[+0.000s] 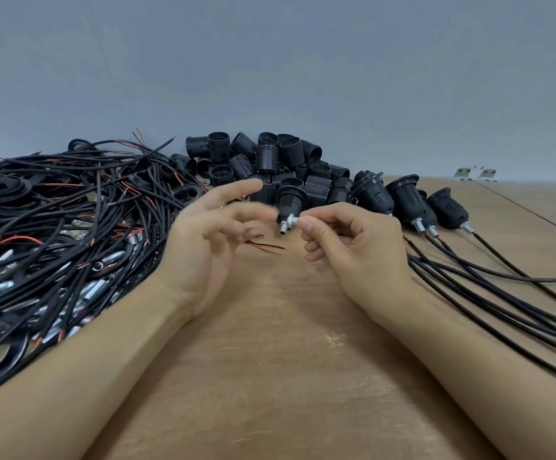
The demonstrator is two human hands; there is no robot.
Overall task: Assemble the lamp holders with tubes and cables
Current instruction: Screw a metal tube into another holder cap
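Note:
A black lamp holder (289,200) with a short silver threaded tube (284,227) at its bottom is held above the wooden table (286,343). My right hand (349,247) pinches the silver nut on that tube between thumb and index finger. My left hand (210,234) is just left of the holder, fingers spread and relaxed, blurred, gripping nothing. A short cable end (266,247) with red and black wires lies on the table below the holder.
A tangle of black cables with silver tubes (54,244) and black rings covers the left. A heap of black threaded holder bodies (270,161) sits by the grey wall. Several assembled holders with cables (436,207) lie at the right. Small metal brackets (475,174) lie far right.

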